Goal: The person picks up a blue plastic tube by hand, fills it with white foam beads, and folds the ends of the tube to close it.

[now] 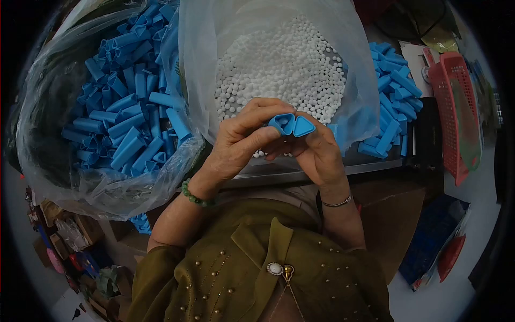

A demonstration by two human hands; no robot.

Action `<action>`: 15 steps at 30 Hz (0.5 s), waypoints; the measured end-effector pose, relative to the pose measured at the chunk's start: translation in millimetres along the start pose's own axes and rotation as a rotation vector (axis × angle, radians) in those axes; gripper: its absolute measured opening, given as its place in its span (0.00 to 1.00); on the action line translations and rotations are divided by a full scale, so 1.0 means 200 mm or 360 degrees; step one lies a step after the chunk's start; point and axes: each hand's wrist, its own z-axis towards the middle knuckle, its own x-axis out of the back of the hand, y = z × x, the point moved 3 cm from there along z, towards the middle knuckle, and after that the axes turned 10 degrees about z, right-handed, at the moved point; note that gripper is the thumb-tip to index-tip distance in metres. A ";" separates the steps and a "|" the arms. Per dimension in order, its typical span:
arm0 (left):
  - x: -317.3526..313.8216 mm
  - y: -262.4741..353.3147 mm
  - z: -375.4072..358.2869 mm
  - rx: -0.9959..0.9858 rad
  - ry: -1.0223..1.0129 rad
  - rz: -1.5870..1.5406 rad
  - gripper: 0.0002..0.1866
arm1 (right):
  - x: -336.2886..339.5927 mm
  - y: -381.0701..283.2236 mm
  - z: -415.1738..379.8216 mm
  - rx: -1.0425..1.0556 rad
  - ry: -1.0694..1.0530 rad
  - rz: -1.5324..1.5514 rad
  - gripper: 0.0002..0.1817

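Observation:
Close to my body, both hands meet over the near edge of a bag of white balls (279, 59). Between the thumb and fingers of my left hand (244, 133) is a blue triangular tube (282, 123), its hollow end facing up toward me. My right hand (320, 153) grips a second blue triangular piece (304, 127), which shows a flat, closed face. The two blue pieces are side by side and touch at their edges. Fingers hide the lower parts of both.
A clear plastic bag (48, 182) on the left holds many blue triangular tubes (126, 123). More blue pieces (394, 91) are heaped to the right of the balls. A pink plastic basket (453, 107) stands at the far right. The metal table edge (247, 180) runs just below my hands.

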 end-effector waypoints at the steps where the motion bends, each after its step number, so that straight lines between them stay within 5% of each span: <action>1: 0.00 0.01 0.00 -0.0001 -0.0001 -0.0001 0.15 | 0.00 0.00 0.01 -0.0002 -0.0027 0.0060 0.21; 3: -0.01 0.03 0.01 -0.0160 0.0003 0.0389 0.15 | -0.02 0.00 0.03 -0.0039 0.0057 0.0070 0.19; 15: -0.04 0.13 -0.04 -0.0196 0.0115 0.0750 0.21 | -0.12 -0.02 -0.01 0.0019 0.0217 -0.0157 0.15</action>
